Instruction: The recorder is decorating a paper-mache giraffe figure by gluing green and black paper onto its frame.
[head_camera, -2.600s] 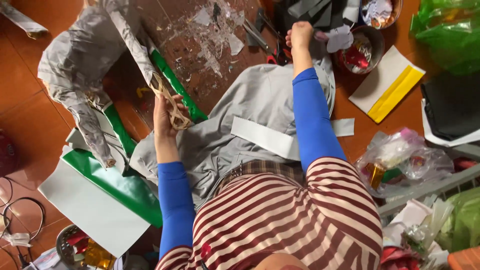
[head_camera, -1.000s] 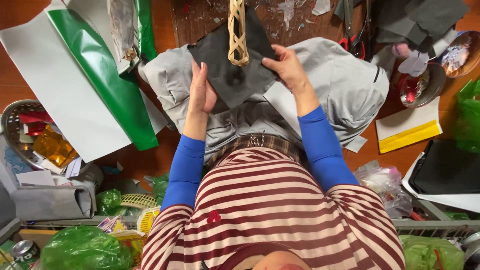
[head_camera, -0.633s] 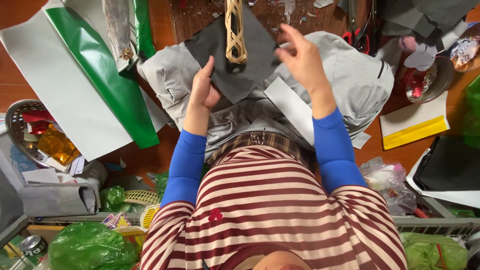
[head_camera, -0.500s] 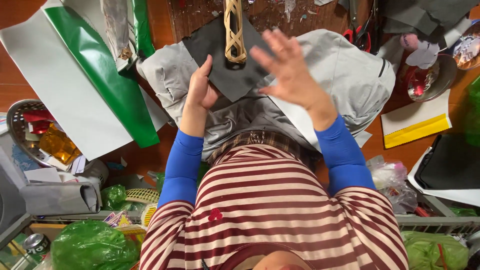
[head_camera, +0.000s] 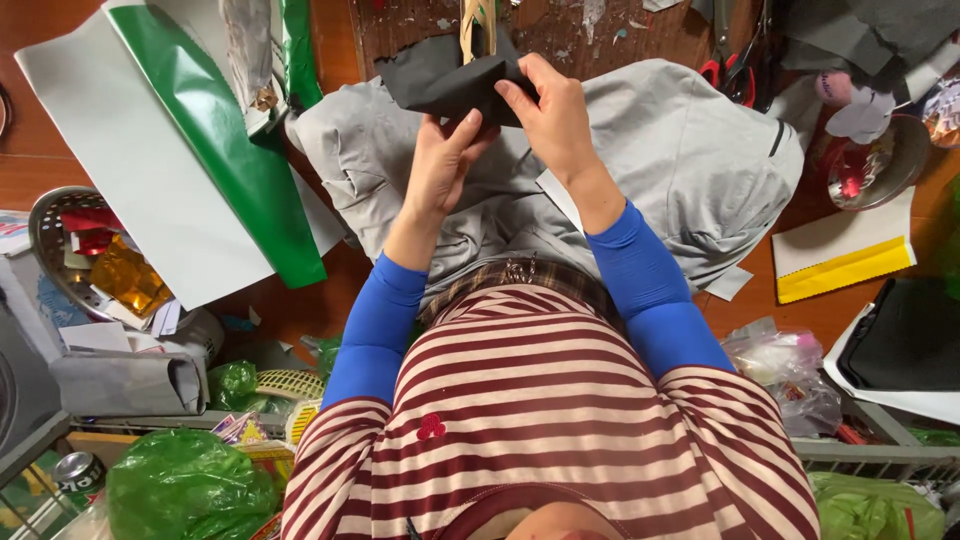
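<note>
A dark grey sheet (head_camera: 440, 82) is folded over a tan wicker strip (head_camera: 476, 22) that sticks up at the top edge. My left hand (head_camera: 440, 165) pinches the sheet's lower edge from below. My right hand (head_camera: 548, 108) grips its right side, fingers curled over the fold. Both hands are above my lap, which is covered in grey cloth (head_camera: 690, 180).
A green and white sheet (head_camera: 200, 170) lies at the left on the wooden floor. A metal bowl (head_camera: 75, 250) of coloured foil sits at far left. Red-handled scissors (head_camera: 735, 75) and a bowl (head_camera: 880, 170) lie at upper right, a yellow and white sheet (head_camera: 845, 260) at right, green bags (head_camera: 185, 485) below.
The flat dark sheet has been folded down over the wicker strip. My right hand, open above it half a second ago, now grips it; my left hand moved to its lower edge.
</note>
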